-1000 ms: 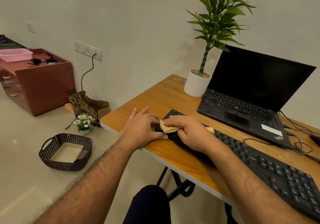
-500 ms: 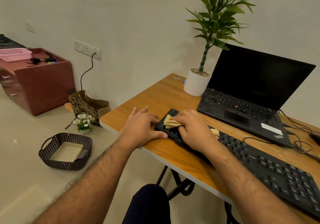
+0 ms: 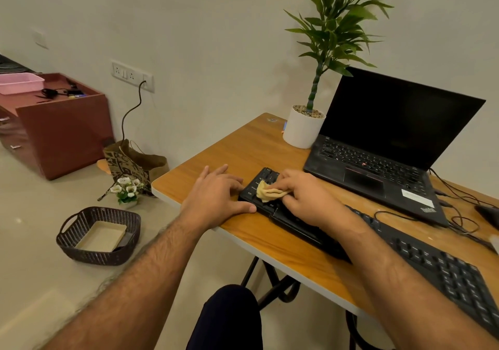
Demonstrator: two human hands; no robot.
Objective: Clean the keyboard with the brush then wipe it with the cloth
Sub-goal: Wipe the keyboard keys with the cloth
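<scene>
Fingers (image 3: 290, 185) press cloth (image 3: 268, 192) on keyboard (image 3: 432, 263), laptop (image 3: 378, 160) just behind.

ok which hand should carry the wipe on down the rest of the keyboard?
Right. The right hand already pinches the yellow cloth on the black keyboard, at its left end. The left hand rests flat on the wooden desk, bracing that end.

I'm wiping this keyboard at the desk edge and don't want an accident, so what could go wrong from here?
The keyboard lies close to the table edge; a hard push with the cloth in your right hand might slide it off, though your left hand braces its end. The loose cables beside the laptop could snag as you wipe further along. Pressing hard may also catch a keycap.
</scene>
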